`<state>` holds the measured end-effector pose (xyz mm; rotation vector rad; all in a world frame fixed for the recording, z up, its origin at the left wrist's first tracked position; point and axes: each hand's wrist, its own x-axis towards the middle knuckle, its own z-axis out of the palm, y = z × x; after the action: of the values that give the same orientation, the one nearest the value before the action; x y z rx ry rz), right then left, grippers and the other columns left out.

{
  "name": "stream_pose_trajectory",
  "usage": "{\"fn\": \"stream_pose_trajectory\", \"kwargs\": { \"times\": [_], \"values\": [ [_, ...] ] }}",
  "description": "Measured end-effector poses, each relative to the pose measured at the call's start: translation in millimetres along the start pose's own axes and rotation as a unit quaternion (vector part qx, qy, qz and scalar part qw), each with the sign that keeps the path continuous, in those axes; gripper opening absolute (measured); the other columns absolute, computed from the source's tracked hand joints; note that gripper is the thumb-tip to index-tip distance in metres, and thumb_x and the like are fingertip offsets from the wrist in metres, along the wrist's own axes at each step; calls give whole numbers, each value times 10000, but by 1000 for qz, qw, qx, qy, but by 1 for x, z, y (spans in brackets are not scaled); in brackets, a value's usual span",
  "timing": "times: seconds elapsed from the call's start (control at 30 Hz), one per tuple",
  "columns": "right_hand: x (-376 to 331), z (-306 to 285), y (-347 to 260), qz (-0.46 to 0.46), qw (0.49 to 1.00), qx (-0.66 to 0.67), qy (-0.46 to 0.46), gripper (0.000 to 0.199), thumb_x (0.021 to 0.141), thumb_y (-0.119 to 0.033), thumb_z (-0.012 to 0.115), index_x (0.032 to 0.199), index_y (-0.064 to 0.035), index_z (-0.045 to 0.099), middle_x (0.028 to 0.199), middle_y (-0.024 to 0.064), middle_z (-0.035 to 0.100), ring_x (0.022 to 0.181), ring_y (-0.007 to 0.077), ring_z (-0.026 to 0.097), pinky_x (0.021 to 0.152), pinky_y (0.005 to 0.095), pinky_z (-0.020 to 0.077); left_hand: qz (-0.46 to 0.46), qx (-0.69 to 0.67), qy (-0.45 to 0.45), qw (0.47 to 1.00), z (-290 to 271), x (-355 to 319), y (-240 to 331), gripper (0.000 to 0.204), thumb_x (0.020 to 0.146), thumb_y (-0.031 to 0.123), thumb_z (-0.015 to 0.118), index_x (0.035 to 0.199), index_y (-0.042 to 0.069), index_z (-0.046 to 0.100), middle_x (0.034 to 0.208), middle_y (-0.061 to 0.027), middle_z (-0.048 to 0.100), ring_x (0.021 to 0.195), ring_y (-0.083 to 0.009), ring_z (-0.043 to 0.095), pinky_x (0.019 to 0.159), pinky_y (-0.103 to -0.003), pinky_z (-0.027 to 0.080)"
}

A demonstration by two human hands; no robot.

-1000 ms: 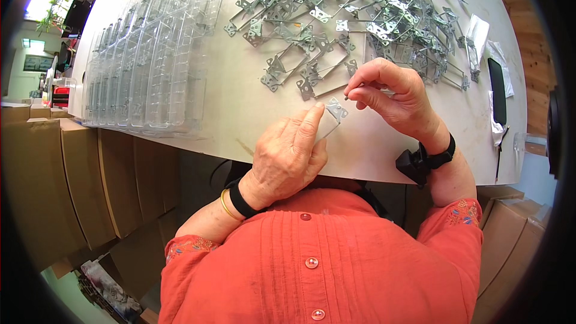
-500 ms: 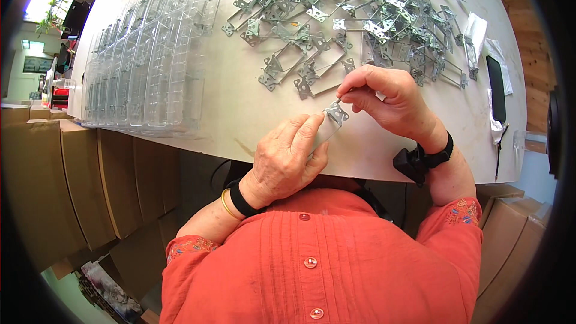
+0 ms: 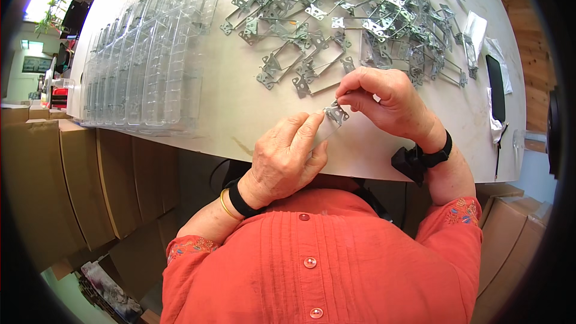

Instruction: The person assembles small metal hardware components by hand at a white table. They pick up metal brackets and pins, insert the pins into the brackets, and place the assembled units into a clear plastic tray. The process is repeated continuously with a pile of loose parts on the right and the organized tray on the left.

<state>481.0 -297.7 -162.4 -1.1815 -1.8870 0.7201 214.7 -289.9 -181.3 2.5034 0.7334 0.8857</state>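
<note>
Hands meeting over the near edge of a pale table (image 3: 240, 114), just above an orange shirt (image 3: 312, 258). Left hand (image 3: 285, 159) curled around a clear plastic sleeve (image 3: 321, 132), fingers pressed along its side, likely to hold it steady and keep the mouth facing the other hand. Right hand (image 3: 387, 102) pinching a small metal bracket (image 3: 336, 112) between thumb and fingertips, tip of it at the sleeve's upper end; whether already inside, hard to tell. Held low and close to the body, probably for a clear view and short reach. Beyond the hands, a loose heap of metal brackets (image 3: 354, 24) spread across the far right half of the top, nearest pieces just beside the right knuckles. Far left, stacked clear plastic trays (image 3: 144, 60) in overlapping rows, well apart from both hands. Dark phone-like slab (image 3: 495, 87) and white paper scraps (image 3: 477, 27) near the right rim. Bare strip of tabletop between trays and heap, wide enough to slide things through; little free room to the right. Cardboard boxes (image 3: 72, 186) below the left edge.
</note>
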Motion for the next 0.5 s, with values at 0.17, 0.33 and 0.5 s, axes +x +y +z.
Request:
{"fn": "stream_pose_trajectory", "kwargs": {
  "times": [0.17, 0.33, 0.5],
  "values": [
    [0, -1, -1, -6, 1000, -11, -7, 142, 975, -80, 830, 1049, -61, 710, 889, 94, 741, 759, 260, 743, 667, 359, 582, 2, 0, 1, 1000, 0, 0, -1, 560, 848, 38, 828, 1382, -60, 689, 1170, -229, 742, 968, -370, 755, 836, -426, 629],
    [1, -3, -1, -1, 1000, -16, -16, 151, 974, -91, 835, 1042, -59, 704, 885, 95, 739, 760, 263, 745, 665, 363, 581, 3, 6, -4, 1000, -1, -1, -1, 556, 854, 45, 825, 1383, -60, 687, 1166, -228, 740, 967, -370, 753, 837, -428, 629],
    [1, -2, 0, -5, 1000, -11, -14, 153, 979, -107, 837, 1041, -63, 703, 880, 95, 736, 751, 264, 739, 658, 367, 577, 2, 4, -2, 1000, -1, 0, -1, 560, 851, 43, 825, 1384, -58, 687, 1163, -228, 739, 966, -370, 752, 836, -428, 629]
  ]
}}
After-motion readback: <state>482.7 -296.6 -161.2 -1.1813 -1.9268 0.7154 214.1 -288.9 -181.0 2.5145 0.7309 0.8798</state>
